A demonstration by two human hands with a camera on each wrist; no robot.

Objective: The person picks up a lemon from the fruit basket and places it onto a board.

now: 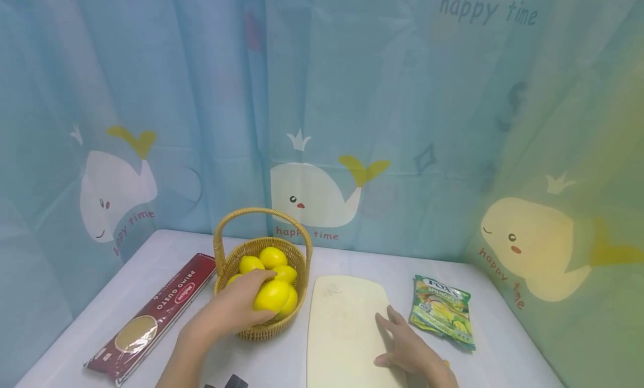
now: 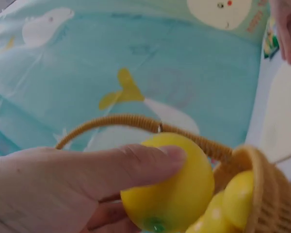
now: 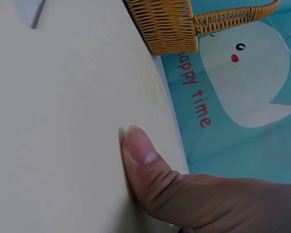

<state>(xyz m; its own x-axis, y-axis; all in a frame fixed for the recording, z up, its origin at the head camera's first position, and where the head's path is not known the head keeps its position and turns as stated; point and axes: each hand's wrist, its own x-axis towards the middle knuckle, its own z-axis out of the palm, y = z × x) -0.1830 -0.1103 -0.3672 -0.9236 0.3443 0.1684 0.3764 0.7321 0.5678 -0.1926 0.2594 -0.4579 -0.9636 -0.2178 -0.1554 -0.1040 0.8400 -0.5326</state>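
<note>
My left hand (image 1: 241,304) grips a yellow lemon (image 1: 271,296) at the wicker basket (image 1: 264,333). In the left wrist view, the thumb lies across this lemon (image 2: 184,199), whose green end points down. Several other lemons (image 1: 273,257) sit in the basket beneath its arched handle. My right hand (image 1: 407,346) rests at the right edge of a cream cutting board (image 1: 344,321), fingers spread and holding nothing. In the right wrist view, its thumb (image 3: 143,155) lies on the board's pale surface.
A long maroon pasta packet (image 1: 156,315) lies left of the basket. Right of the board lies a green FOX'S candy bag (image 1: 443,310). A dark object (image 1: 235,382) pokes in at the bottom edge. A blue whale-print curtain (image 1: 322,97) hangs behind the table.
</note>
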